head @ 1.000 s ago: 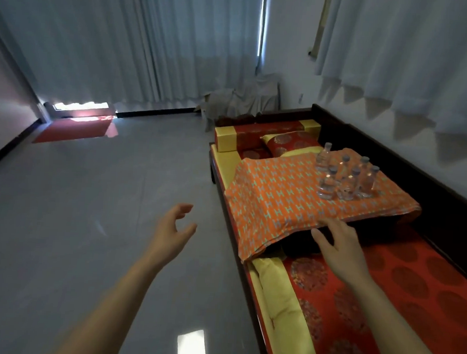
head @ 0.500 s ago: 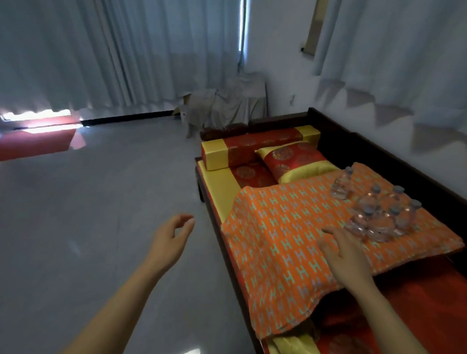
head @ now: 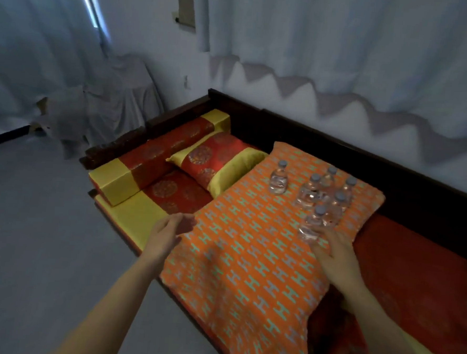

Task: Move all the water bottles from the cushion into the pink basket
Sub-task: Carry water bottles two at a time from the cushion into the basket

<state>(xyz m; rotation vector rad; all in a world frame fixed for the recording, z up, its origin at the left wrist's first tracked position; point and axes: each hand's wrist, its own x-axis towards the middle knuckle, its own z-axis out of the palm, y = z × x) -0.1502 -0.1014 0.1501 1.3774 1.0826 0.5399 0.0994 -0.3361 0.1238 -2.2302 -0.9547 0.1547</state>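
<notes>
Several small clear water bottles stand upright on a large orange patterned cushion (head: 249, 260) that lies on a daybed. One bottle (head: 278, 178) stands apart to the left; the others cluster (head: 327, 193) at the cushion's far right. The nearest bottle (head: 312, 225) stands right at the fingertips of my right hand (head: 334, 251), whose fingers are spread and reach toward its base; I cannot tell whether they touch it. My left hand (head: 169, 231) hovers over the cushion's left edge, fingers relaxed, holding nothing. No pink basket is in view.
The daybed has a dark wooden frame (head: 311, 132) against the wall, a red and yellow pillow (head: 216, 165) and a bolster (head: 157, 158) at its far end. Grey floor (head: 45, 233) spreads to the left. A draped white cloth (head: 108, 100) and curtains stand behind.
The view has swung right and closer to the daybed. My right hand has moved forward over the cushion to the nearest bottle. My left hand has come in from over the floor to the cushion's edge.
</notes>
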